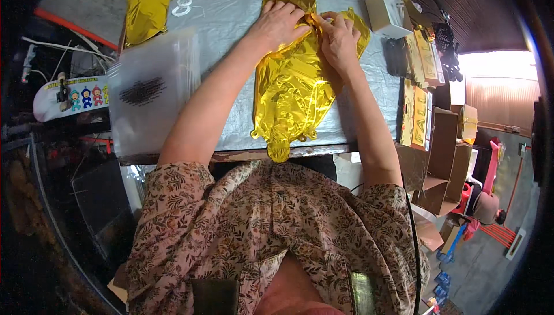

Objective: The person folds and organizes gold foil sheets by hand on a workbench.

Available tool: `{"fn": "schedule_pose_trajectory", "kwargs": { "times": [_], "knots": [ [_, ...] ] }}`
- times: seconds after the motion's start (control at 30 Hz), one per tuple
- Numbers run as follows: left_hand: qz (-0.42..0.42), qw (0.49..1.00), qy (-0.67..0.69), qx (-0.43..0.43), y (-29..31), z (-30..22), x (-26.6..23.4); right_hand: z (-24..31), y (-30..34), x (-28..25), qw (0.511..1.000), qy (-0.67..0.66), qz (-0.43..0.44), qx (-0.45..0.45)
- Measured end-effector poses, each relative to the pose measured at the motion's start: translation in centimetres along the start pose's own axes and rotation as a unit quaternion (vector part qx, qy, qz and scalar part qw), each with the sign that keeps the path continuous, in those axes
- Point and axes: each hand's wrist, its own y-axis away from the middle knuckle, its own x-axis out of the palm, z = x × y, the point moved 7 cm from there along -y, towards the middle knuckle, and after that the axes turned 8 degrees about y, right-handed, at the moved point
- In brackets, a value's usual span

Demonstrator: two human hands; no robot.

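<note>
A deflated gold foil balloon (pixel 285 95) lies flat and creased on the table, its rounded end with small tabs hanging just over the near edge. My left hand (pixel 278 25) rests on the upper part of the foil, fingers stretched out over it. Beside it, my right hand (pixel 340 40) is closed, pinching a raised fold of the foil between thumb and forefinger. The foil under both palms is hidden. Other flat gold foil pieces (pixel 149 6) lie at the far left and along the far side of the table.
Clear plastic bags (pixel 153 95) are stacked on the left of the grey-covered table (pixel 228 136). A white ribbon coil (pixel 182 6) lies behind them. An open white box (pixel 385 16) stands at the far right. Cardboard boxes (pixel 441 147) crowd the right side; another person (pixel 486 206) is beyond.
</note>
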Motion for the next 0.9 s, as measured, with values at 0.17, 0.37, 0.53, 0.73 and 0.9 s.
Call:
{"fn": "schedule_pose_trajectory", "kwargs": {
  "times": [0.17, 0.37, 0.53, 0.73, 0.9],
  "knots": [
    [0.024, 0.999, -0.018, -0.025, 0.0, 0.7, 0.5, 0.9, -0.3, -0.5, 0.998, 0.058, 0.018, -0.034],
    [0.090, 0.994, 0.035, -0.042, -0.1, 0.8, 0.5, 1.5, -0.7, -0.3, 0.986, 0.153, 0.037, -0.057],
    [0.031, 0.983, 0.113, -0.138, -0.8, 2.3, -3.9, 1.0, -0.8, 0.3, 0.982, 0.178, 0.033, -0.054],
    [-0.276, 0.960, -0.039, 0.000, -0.1, -0.9, -7.6, 1.7, -1.0, 0.5, 0.979, 0.186, 0.058, -0.067],
    [-0.026, 0.997, 0.012, 0.069, -1.0, -2.8, -1.0, 1.4, -1.4, 0.9, 0.980, 0.171, 0.074, -0.074]
  ]
}}
